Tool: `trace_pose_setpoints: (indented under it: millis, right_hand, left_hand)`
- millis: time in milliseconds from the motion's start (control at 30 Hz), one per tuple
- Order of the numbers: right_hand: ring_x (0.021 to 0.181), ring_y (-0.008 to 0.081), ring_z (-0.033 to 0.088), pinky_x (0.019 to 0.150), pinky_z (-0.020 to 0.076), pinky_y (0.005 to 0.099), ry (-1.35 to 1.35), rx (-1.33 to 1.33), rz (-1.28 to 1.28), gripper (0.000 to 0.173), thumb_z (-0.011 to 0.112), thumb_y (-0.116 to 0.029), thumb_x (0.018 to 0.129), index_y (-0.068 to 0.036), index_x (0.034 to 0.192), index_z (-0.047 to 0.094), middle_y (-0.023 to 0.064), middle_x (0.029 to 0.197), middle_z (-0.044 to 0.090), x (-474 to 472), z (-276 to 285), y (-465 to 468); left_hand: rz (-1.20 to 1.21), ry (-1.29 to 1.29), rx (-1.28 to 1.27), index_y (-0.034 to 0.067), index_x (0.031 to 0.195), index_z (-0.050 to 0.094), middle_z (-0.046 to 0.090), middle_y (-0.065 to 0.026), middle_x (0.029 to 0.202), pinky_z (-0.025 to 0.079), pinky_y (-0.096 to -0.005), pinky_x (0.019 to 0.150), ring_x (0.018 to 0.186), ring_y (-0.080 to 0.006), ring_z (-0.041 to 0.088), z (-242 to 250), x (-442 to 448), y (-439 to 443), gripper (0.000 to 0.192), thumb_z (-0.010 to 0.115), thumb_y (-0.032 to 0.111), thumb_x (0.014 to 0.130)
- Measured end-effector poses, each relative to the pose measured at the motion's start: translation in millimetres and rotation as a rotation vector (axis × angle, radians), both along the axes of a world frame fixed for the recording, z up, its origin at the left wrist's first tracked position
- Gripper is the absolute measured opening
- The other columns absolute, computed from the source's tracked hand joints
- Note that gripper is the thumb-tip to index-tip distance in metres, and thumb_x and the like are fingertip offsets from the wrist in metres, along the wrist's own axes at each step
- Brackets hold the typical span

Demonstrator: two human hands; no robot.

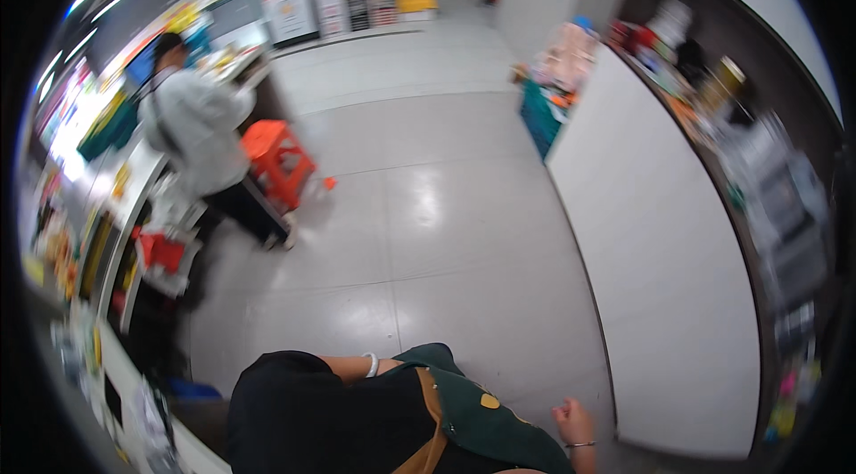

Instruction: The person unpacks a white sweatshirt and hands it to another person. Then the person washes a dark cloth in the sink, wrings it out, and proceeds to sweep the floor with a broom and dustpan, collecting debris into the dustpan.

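My left hand (389, 365) is mostly hidden behind the dark green apron (511, 417); its wrist, with a pale bangle (370, 365), shows at the apron's upper edge. Whether it holds anything cannot be seen. My right hand (572, 419) hangs at the lower right, beside the apron and apart from it, its fingers curled in and nothing visible in them. A thin bracelet (580, 444) circles that wrist. Tiled floor (428, 240) lies before me.
At the left, another person (194, 119) in a light top leans at a counter (140, 173), beside an orange plastic stool (277, 159). A white-sided counter (655, 260) runs along the right, with plastic containers (782, 206) on it. A green bag (538, 113) stands at its far end.
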State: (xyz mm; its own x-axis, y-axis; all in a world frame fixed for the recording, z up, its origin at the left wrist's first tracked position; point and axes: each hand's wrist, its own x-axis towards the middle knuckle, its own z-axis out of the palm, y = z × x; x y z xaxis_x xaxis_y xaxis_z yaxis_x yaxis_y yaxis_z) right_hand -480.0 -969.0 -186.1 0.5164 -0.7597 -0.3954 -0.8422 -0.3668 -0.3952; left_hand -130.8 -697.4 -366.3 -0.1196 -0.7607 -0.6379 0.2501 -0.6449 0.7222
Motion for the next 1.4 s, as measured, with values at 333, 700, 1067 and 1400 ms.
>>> trace_pose_setpoints:
  millis: [333,700,1067,1400]
  right_hand:
    - [0.073,0.0186,0.060,0.067,0.0468,0.0279,-0.301,0.242,0.532,0.037,0.060,-0.025,0.077,-0.001,0.104,0.052,0.0108,0.082,0.061,319,-34,-92]
    - [0.058,0.0177,0.055,0.053,0.0445,0.0318,0.348,0.407,0.255,0.024,0.054,-0.020,0.077,0.000,0.088,0.054,0.0098,0.066,0.058,381,-206,-297]
    - [0.057,0.0166,0.054,0.049,0.0435,0.0307,0.256,0.343,0.196,0.019,0.051,-0.020,0.078,-0.002,0.085,0.055,0.0083,0.063,0.056,630,-173,-545]
    - [0.051,0.0113,0.049,0.044,0.0383,0.0257,-0.303,0.455,0.519,0.022,0.049,-0.024,0.081,-0.003,0.089,0.052,0.0057,0.067,0.056,1052,-135,-616]
  left_hand:
    - [0.486,-0.652,0.279,0.004,0.115,0.049,0.050,-0.0178,0.115,0.033,-0.0362,0.093,0.110,-0.0301,0.045,6,115,-1,0.057,0.034,0.049,0.083]
    - [0.569,-1.018,0.037,0.007,0.102,0.056,0.051,-0.0166,0.110,0.034,-0.0367,0.091,0.105,-0.0316,0.045,92,328,-213,0.033,0.049,0.031,0.081]
    - [0.643,-0.825,0.761,0.009,0.103,0.059,0.053,-0.0160,0.111,0.039,-0.0387,0.089,0.103,-0.0315,0.049,54,469,-269,0.039,0.048,0.034,0.076]
    - [0.646,-0.380,1.058,0.005,0.106,0.057,0.053,-0.0139,0.112,0.038,-0.0412,0.087,0.104,-0.0311,0.049,17,514,-317,0.040,0.045,0.034,0.080]
